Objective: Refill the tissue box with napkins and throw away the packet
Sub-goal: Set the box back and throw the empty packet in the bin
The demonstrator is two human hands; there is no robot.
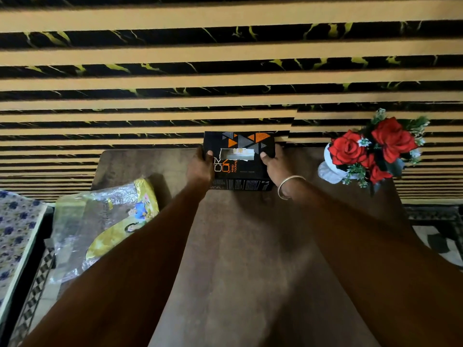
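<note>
A black tissue box with orange and grey triangles stands at the far middle of the brown table. White napkins show through the torn slot in its top. My left hand grips the box's left end, thumb on top. My right hand grips its right end, a bangle on the wrist. A crinkled clear and yellow plastic packet lies flat on the table's left edge, apart from both hands.
A white vase of red artificial roses stands at the table's far right corner, close to my right hand. A striped black and tan wall rises just behind the box. A flowered blue cloth lies at the left, patterned floor beside it.
</note>
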